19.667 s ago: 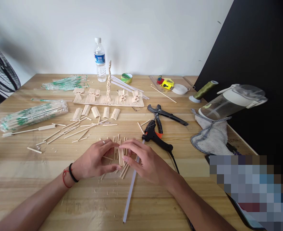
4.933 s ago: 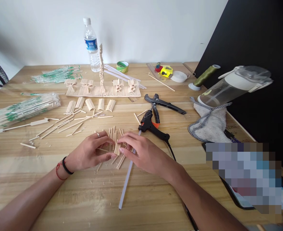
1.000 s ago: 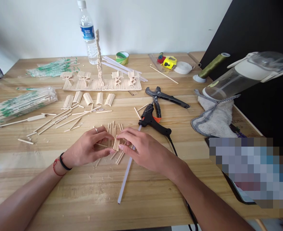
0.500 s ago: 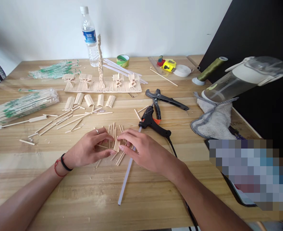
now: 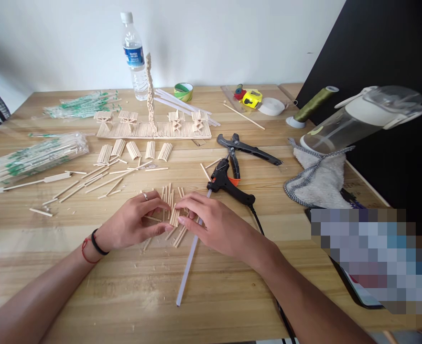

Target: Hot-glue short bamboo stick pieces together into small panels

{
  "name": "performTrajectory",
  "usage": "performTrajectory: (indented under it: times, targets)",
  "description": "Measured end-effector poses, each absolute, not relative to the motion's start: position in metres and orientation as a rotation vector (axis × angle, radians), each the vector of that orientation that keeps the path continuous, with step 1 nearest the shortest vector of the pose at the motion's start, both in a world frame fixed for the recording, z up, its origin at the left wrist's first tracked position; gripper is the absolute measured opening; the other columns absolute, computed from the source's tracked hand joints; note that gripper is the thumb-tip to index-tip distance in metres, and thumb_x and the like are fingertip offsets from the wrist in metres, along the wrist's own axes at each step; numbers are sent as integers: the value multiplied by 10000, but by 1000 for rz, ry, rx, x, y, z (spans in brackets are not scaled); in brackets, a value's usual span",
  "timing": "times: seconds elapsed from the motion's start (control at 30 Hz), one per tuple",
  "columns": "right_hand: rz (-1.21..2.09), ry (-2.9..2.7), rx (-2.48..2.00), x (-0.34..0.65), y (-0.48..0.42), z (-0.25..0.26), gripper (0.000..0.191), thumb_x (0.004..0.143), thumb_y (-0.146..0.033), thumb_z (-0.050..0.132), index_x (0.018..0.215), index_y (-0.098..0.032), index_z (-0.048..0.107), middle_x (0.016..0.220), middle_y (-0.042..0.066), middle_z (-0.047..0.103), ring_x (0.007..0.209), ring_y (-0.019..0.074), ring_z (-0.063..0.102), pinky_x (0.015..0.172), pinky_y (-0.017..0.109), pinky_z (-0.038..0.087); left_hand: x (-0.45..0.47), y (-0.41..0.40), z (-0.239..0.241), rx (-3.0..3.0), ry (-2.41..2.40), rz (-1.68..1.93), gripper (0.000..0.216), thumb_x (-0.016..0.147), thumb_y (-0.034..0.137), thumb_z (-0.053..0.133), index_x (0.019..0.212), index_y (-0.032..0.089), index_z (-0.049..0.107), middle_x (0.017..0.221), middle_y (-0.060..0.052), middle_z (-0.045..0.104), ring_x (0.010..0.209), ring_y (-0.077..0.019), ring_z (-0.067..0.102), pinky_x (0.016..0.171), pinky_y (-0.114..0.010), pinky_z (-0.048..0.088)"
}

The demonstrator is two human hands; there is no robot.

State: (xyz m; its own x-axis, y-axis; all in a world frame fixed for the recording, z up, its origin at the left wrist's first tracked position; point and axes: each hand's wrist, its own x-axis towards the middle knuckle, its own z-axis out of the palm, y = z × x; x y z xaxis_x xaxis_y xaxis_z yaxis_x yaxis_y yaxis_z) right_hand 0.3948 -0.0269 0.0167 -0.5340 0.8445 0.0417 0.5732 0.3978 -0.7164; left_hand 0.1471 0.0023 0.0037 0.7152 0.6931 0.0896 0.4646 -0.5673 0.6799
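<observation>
Both hands rest on the wooden table (image 5: pixel 124 286) over a heap of short cut wooden sticks (image 5: pixel 171 196). My left hand (image 5: pixel 134 222), with a ring and wrist bands, and my right hand (image 5: pixel 211 224) pinch a small row of sticks (image 5: pixel 174 216) between thumbs and fingertips. A long clear glue stick (image 5: pixel 187 270) lies under my right hand. A black and orange glue gun (image 5: pixel 228 184) lies just beyond my right hand.
Black cutters (image 5: pixel 246 153) lie behind the glue gun. A stick-built model (image 5: pixel 153 125) and small stick panels (image 5: pixel 135 150) sit further back, near a water bottle (image 5: pixel 134 55). Packs of chopsticks (image 5: pixel 31 160) lie left. A cloth (image 5: pixel 318 184) and clear jug (image 5: pixel 361 122) stand right.
Almost nothing has moved. The hands keep pinching the same row of sticks in the same spot; only the camera has shifted slightly.
</observation>
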Motion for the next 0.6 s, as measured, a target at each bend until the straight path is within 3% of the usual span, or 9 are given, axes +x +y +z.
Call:
performTrajectory:
  times: [0.6]
  targets:
    - [925, -2258, -1205, 394, -25, 16, 170, 1037, -188, 631, 1191, -152, 693, 1162, 94, 718, 1018, 233, 702, 927, 359, 535, 146, 2, 2, 2296, 849, 474, 353, 1028, 484, 630, 1130, 154, 700, 939, -52, 614, 786, -169, 555, 674, -253, 432]
